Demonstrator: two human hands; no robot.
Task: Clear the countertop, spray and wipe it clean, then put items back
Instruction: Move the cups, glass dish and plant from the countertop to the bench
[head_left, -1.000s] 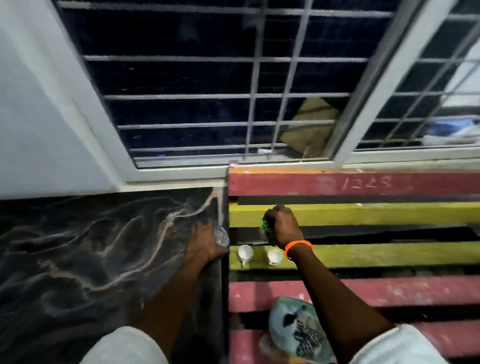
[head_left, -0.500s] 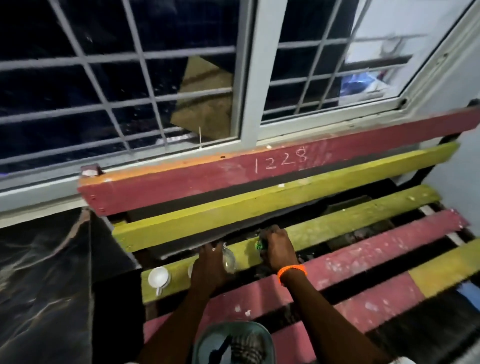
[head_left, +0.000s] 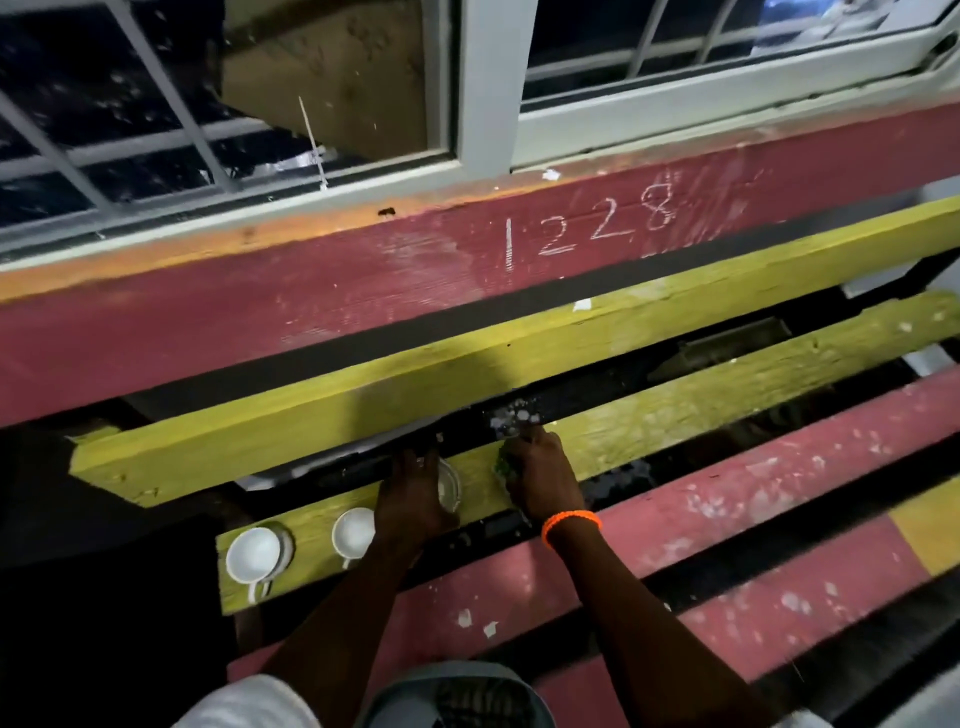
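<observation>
Gripping a clear glass (head_left: 450, 487) in my left hand (head_left: 413, 500) and something green (head_left: 505, 465) in my right hand (head_left: 540, 480), I press both onto one yellow slat (head_left: 727, 395). Two white cups (head_left: 254, 556) sit left, near its end; bare slat runs right.

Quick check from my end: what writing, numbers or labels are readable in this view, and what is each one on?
"1228": chalked in white on the red plank under the window.
No other text is readable: the white cups, the glass under the left hand and the green item in the right hand show no legible marks.
</observation>
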